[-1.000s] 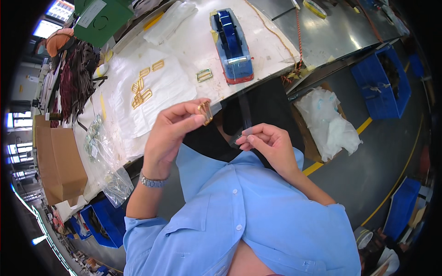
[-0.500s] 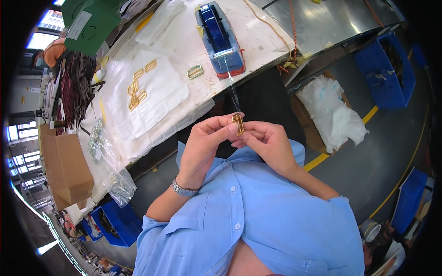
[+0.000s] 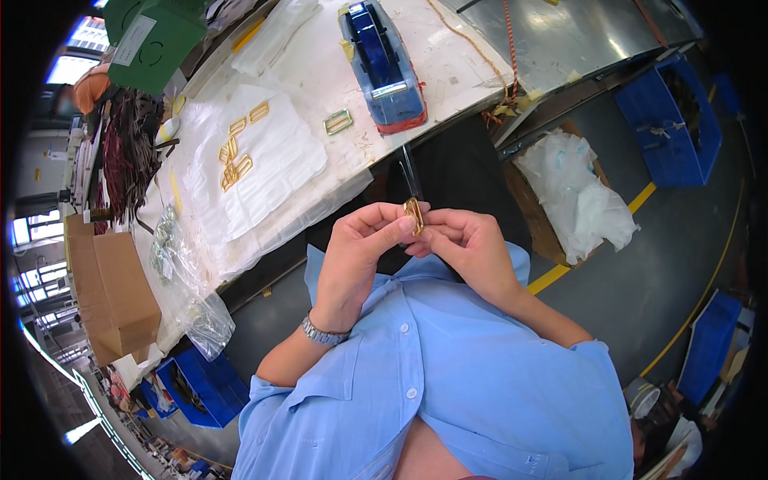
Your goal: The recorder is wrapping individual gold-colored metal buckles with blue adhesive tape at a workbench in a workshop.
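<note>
We pinch the small gold rectangular metal buckle (image 3: 414, 216) between both hands, left hand (image 3: 358, 244) and right hand (image 3: 466, 244) each in a closed fingertip grip, held chest-high off the white worktop (image 3: 320, 64), steadying it squarely.

We see a shiny gold metal buckle (image 3: 414, 214) and more like it (image 3: 237, 152) on matt white paper sheets (image 3: 272, 172). The counter (image 3: 456, 60) looks scuffed and white. A glossy blue plastic tape dispenser (image 3: 382, 60), crinkled clear plastic bags (image 3: 204, 320), a matt brown cardboard box (image 3: 120, 296).
</note>
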{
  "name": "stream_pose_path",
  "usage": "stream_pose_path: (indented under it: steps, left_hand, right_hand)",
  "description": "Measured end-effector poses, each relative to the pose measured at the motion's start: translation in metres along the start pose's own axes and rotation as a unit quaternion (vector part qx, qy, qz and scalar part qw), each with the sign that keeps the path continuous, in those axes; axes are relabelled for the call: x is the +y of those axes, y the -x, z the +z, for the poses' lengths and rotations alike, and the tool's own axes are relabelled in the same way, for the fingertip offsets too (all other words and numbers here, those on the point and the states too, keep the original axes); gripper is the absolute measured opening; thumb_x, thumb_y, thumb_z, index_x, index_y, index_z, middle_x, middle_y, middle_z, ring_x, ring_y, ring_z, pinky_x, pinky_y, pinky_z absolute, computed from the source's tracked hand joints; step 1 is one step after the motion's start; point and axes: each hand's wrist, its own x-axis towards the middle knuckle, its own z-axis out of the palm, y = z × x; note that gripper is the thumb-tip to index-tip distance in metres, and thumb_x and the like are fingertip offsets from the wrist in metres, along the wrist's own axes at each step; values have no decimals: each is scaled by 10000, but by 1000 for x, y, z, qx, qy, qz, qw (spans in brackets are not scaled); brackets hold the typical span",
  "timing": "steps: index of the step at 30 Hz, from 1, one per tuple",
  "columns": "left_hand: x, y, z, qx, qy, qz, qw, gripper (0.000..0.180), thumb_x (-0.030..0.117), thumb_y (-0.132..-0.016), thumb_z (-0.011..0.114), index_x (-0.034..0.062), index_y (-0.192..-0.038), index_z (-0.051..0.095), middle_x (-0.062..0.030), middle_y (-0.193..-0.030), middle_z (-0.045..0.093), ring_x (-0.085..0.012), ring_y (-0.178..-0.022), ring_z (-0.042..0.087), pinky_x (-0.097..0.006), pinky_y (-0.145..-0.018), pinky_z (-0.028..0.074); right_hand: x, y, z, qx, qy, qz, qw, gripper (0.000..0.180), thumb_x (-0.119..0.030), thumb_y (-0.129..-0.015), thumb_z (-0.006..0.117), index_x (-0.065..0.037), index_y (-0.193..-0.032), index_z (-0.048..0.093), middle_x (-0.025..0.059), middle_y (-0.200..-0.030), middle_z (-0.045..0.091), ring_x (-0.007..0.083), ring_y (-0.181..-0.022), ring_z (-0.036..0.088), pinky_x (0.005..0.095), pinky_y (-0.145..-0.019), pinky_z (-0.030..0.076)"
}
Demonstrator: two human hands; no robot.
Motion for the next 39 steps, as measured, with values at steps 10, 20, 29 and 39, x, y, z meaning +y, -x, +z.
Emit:
stream_pose_path:
  steps: [10,20,29,39]
  left_hand:
    - [2,-7,-3,11,-30,-19,999,193,170,-1049,776,-1,-1137,788,-115,-1220,798,-142,-1027,735,-313,-934,586]
    - [4,-7,-4,1,17,-67,998,207,166,-1060,760,-4,-1176,776,-119,-1231,796,-144,-993,736,-337,-941,602]
    - [5,-6,-4,-15,10,-73,997,215,167,-1056,762,-17,-1167,771,-137,-1252,793,-176,-1054,748,-363,-999,597]
    - [21,-25,-21,-40,32,-167,985,269,240,-1048,785,-2,-1167,785,-107,-1183,803,-151,-984,746,-325,-970,599]
  right_hand:
    - [7,1,-1,-38,-119,21,992,382,-2,-1092,614,88,-1455,536,177,-1199,795,219,-1120,784,331,-939,649]
    - [-12,9,5,10,110,-55,992,611,65,-1006,644,-5,-1572,425,191,-1096,832,236,-1024,825,353,-928,639]
    - [-20,0,0,16,227,-88,970,675,-23,-984,738,-39,-1595,452,164,-928,820,241,-835,824,348,-781,636]
    - [-5,-36,-19,-26,148,-146,978,716,-56,-881,892,20,-1524,586,129,-1290,771,169,-1110,741,330,-1013,601]
